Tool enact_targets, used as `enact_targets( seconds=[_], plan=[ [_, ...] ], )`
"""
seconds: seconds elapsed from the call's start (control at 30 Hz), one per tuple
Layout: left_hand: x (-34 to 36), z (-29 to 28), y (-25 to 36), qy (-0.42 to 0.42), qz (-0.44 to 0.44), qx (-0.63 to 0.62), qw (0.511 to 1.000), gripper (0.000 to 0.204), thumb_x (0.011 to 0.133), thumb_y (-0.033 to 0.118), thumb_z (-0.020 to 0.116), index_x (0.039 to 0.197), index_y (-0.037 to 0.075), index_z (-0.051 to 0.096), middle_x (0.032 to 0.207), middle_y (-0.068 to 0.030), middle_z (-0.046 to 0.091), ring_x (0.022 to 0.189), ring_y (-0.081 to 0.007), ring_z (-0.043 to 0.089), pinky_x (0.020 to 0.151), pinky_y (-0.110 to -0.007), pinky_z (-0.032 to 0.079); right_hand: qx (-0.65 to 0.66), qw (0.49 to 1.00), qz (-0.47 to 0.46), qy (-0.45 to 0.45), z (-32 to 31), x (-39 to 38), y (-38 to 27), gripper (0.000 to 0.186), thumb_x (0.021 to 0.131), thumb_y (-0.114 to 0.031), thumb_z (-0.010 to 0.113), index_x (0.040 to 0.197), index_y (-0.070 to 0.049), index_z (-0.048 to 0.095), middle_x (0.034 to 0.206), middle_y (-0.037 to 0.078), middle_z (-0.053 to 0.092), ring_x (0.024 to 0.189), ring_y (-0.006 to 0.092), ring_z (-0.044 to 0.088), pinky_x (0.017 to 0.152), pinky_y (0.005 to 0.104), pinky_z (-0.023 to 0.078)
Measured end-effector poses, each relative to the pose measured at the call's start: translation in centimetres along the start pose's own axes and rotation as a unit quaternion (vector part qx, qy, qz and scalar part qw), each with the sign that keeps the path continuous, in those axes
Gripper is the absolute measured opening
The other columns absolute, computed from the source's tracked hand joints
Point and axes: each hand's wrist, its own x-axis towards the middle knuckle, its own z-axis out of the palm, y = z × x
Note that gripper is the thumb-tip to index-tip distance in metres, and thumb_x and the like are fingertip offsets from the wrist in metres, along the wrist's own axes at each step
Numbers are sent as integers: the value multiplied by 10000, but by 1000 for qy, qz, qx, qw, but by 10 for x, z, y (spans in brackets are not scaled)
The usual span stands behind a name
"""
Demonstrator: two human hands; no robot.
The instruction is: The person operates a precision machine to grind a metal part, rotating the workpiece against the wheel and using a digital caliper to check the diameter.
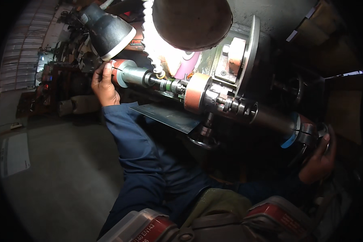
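Note:
My left hand [105,85] is closed on the edge of a red-and-grey round collar [127,74] at the left end of a machine, thumb up along its rim. From there a shiny stepped metal shaft [171,86] with several raised lobes runs toward the right. An orange-red ring [198,92] surrounds its middle. Past it, a dark cylinder [274,119] leads to a blue-edged collar [293,135]. Beside that right end my right hand [319,161] curls its fingers round a dark rounded handle, mostly in shadow. A pink cylindrical piece [187,64] sits behind the shaft.
Two lamp heads hang over the machine: a black one [109,34] and a dark one [191,24]. A white ribbed hose [148,34] drops between them. A metal plate [169,116] and a handwheel [203,141] stick out in front. Respirator filters [278,213] fill the lower edge.

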Motion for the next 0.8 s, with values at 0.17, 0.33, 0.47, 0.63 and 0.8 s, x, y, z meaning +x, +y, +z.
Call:
enact_targets(
  seconds=[0.17, 0.33, 0.47, 0.63, 0.8],
  plan=[
    [1, 1, 0, 13, 1, 13, 1000, 144, 847, 84, 715, 944, -18, 685, 958, -101, 708, 888, -149, 649, 876, -295, 493, 16, 996, 28, -81, -6, 16, -3, 303, 979, -224, 537, 1143, -2, 661, 1101, 161, 683, 1043, 249, 649, 898, 330, 489],
    [2, -1, -1, 16, -7, 11, 1000, 157, 847, 86, 721, 952, -24, 682, 973, -111, 708, 893, -156, 658, 881, -304, 507, -28, 988, 51, -146, -10, 30, -7, 294, 971, -202, 530, 1141, 2, 656, 1113, 192, 672, 1060, 294, 644, 910, 349, 488],
    [2, -1, -1, -5, 4, -17, 1000, 157, 845, 56, 714, 963, -39, 674, 978, -123, 705, 903, -172, 667, 888, -306, 513, -27, 993, 10, -115, -10, 26, -3, 279, 971, -191, 535, 1128, 1, 662, 1086, 181, 683, 1031, 289, 658, 885, 338, 502],
    [0, 2, 3, 10, -21, -10, 1000, 166, 845, 34, 709, 979, -52, 666, 976, -135, 703, 902, -182, 672, 876, -304, 522, 32, 998, -48, -1, -1, 2, 4, 278, 984, -202, 529, 1129, -9, 668, 1062, 154, 697, 995, 258, 674, 856, 312, 514],
    [-1, 3, 7, -7, -12, -32, 999, 176, 837, 39, 720, 986, -42, 675, 957, -126, 707, 886, -174, 672, 856, -298, 522, 64, 996, -54, 31, 3, -9, 6, 288, 991, -204, 517, 1137, -5, 664, 1053, 136, 702, 984, 236, 673, 849, 314, 513]
  ],
)
